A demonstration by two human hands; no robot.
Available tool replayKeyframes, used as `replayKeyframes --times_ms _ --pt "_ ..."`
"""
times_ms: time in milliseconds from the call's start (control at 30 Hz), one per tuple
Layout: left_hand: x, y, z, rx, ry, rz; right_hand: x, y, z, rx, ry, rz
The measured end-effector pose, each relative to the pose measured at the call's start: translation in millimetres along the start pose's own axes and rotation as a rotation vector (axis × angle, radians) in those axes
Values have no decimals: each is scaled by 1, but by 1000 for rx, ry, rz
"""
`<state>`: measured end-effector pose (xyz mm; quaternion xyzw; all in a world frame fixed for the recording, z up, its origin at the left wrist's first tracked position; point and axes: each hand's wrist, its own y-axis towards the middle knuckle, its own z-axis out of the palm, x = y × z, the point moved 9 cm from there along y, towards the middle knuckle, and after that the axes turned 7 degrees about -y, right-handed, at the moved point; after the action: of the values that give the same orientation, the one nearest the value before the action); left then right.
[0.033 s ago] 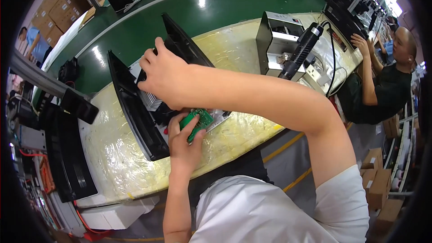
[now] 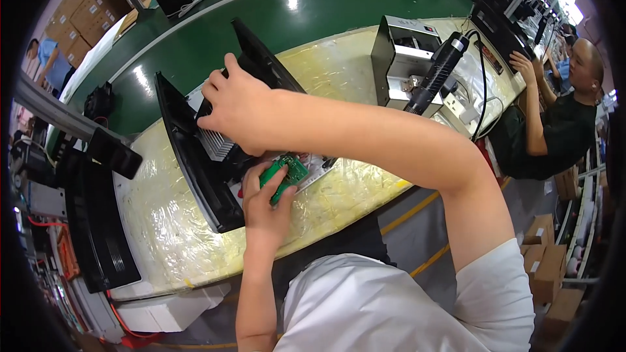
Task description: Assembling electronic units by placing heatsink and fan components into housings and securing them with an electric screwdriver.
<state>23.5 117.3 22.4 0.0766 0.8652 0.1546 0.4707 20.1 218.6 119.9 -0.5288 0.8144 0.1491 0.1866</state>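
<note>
left hand point(image 2: 263, 214): curled in pinch grip | right forearm point(image 2: 378, 132): angled leftward, elbow bent | right hand point(image 2: 239, 109): spread, palm hidden

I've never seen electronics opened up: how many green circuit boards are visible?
1: the green circuit board in the person's left hand. More may be hidden in the black housing beneath the right hand.

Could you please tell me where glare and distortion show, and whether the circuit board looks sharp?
Head view: glare streaks the yellowish plastic-covered tabletop and spots the green surface beyond it; head view: fisheye distortion bends straight edges, and black fills the corners; head view: the green circuit board in the left hand looks fairly clear.
</note>
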Motion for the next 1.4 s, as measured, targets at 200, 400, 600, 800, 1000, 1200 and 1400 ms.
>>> replayKeyframes --times_ms 200,400,600,800,1000,1200,1400 --pt "4 9 -3 16 113 24 -44 -67 -24 -597 480 118" --pt "7 13 -3 72 18 -26 -103 -353 36 -1318 528 1387" --pt "0 10 11 64 2 -15 -129 -376 121 -960 938 1542" --pt "-2 3 19 81 15 -6 -123 -354 111 -858 919 1512" --pt "0 2 25 80 14 30 -92 -377 54 -1432 1075 1144" --pt "-10 14 32 85 -20 52 -114 -382 -80 -1665 1230 408" --pt "-7 12 27 86 15 24 -171 -344 -33 -1515 1252 599"
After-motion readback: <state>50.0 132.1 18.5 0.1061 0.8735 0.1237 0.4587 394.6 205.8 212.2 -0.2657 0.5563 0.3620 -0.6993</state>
